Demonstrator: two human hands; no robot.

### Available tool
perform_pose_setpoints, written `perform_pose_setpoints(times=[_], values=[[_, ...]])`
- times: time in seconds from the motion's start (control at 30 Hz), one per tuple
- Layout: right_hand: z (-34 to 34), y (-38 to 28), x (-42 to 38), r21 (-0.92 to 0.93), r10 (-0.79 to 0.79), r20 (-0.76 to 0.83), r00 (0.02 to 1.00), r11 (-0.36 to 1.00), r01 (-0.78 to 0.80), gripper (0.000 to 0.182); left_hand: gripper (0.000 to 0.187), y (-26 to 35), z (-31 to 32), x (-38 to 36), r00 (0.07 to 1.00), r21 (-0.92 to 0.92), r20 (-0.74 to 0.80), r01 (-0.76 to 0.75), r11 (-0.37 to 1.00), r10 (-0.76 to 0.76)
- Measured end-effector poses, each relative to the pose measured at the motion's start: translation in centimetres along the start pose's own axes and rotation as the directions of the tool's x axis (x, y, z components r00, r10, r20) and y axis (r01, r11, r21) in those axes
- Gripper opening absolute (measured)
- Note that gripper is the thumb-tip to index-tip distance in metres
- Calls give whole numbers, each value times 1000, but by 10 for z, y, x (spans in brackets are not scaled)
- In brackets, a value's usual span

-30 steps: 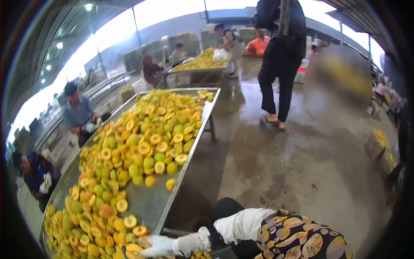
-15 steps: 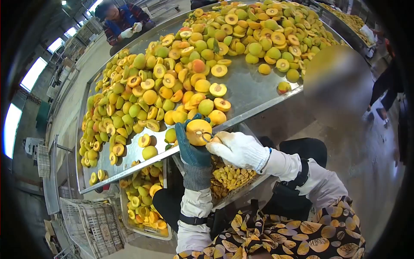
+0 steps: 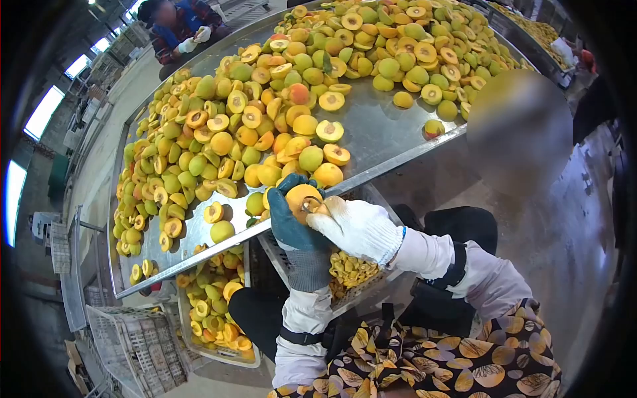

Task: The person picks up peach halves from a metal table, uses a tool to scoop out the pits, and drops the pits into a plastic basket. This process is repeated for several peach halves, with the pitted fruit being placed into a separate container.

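Note:
My left hand (image 3: 295,222), in a dark green coated glove, is wrapped round a halved yellow peach (image 3: 303,199), its cut face upward. My right hand (image 3: 358,229), in a white knit glove, pinches a small ring-shaped metal tool (image 3: 308,205) against the cut face, at the pit. Both hands are just off the near edge of a metal table (image 3: 378,142), on which many halved yellow-green peaches (image 3: 199,146) are heaped. Much of the tool is hidden by the fingers.
Below the hands stands a crate of small yellow-brown pieces (image 3: 352,273). A crate of peach halves (image 3: 219,305) is at its left, with a stacked worn crate (image 3: 136,345) farther left. Across the table a co-worker (image 3: 179,30) in white gloves sits.
The tool's ring has gone from the near side of the cut face into the pit area, and my right hand has come closer to my left. The view has shifted slightly.

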State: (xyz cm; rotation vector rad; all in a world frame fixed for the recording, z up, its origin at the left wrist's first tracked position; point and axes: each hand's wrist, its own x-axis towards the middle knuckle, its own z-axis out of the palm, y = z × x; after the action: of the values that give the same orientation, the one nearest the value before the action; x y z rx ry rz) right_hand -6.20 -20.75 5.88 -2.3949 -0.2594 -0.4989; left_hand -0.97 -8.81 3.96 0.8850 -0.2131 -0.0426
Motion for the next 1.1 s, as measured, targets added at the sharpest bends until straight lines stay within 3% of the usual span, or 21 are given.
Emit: perform_pose_setpoints(times=[0.03, 0.1, 0.13, 0.17, 0.23, 0.27, 0.33, 0.37, 0.5, 0.6, 0.63, 0.67, 0.7, 0.73, 0.83, 0.87, 0.97, 1.0, 1.03, 1.07, 1.1], values=[[-2, 0, 1, -2, 8, 11, 1000, 1000, -8, 48, 42, 4, 5, 1, 998, -101, 38, 46, 994, -43], [-6, -6, 5, 29, 117, 108, 987, 992, -121, 49, 46, 14, 26, -4, 986, 333, -130, -54, 941, 102], [-9, -7, 7, 31, 174, 151, 973, 983, -181, 50, 48, 10, 29, -1, 984, 255, -164, -27, 967, 70], [-5, -2, 5, 21, 85, 137, 987, 996, -89, 53, 50, 5, 31, 1, 980, 173, -196, -3, 985, 38], [-6, -5, 6, 15, 143, 124, 982, 989, -146, 51, 51, 4, 33, 1, 977, 161, -197, -46, 986, 78], [-13, -13, 5, -16, 273, 186, 944, 961, -274, 27, 51, -2, 31, 2, 971, 49, -228, -61, 997, 70], [-8, -4, 4, 3, 195, 155, 968, 980, -197, 28, 50, -3, 36, -1, 960, 112, -239, -121, 986, 145], [-5, -1, 3, 18, 152, 145, 978, 988, -157, 29, 50, -5, 32, 1, 967, 1, -230, -116, 993, 113], [-19, -9, 10, 58, 224, 228, 948, 968, -243, 34, 54, -6, 36, 0, 960, 104, -236, -129, 986, 151], [-21, -8, 15, 150, 239, 294, 925, 945, -292, 49, 58, -2, 36, -1, 958, 215, -233, -118, 969, 168], [-20, -1, 13, 177, 35, 262, 964, 981, -84, 49, 57, 7, 46, -4, 950, 339, -227, -128, 932, 213], [-10, 12, 14, 301, -66, 297, 953, 953, -28, 45, 57, 9, 45, -4, 956, 360, -203, -130, 924, 213], [-24, 2, 20, 521, 93, 566, 819, 730, -442, 43, 57, 12, 44, -6, 960, 379, -181, -131, 916, 212], [-38, -9, 26, 500, 240, 770, 591, 348, -793, 41, 57, 13, 42, -8, 966, 372, -176, -113, 921, 190], [-45, -18, 26, 506, 225, 784, 578, 308, -806, 42, 55, 18, 38, -11, 974, 372, -143, -112, 921, 176], [-17, 1, 18, 604, 117, 479, 870, 675, -424, 43, 53, 17, 37, -12, 976, 403, -134, -103, 909, 170], [-35, -20, 24, 385, 350, 663, 662, 599, -702, 41, 47, 5, 15, -11, 973, 612, -17, -172, 772, 230], [-39, -16, 23, 380, 324, 749, 578, 505, -775, 41, 46, 4, 20, -12, 956, 603, -35, -213, 769, 292], [-25, -2, 16, 524, 237, 695, 679, 479, -704, 47, 46, -1, 12, -11, 958, 626, -14, -214, 749, 286], [-41, -8, 22, 508, 202, 743, 639, 452, -733, 47, 47, -3, 11, -10, 961, 582, -25, -209, 786, 274], [-37, -6, 19, 553, 183, 710, 680, 455, -699, 47, 47, 0, 17, -10, 966, 544, -46, -191, 817, 256]])
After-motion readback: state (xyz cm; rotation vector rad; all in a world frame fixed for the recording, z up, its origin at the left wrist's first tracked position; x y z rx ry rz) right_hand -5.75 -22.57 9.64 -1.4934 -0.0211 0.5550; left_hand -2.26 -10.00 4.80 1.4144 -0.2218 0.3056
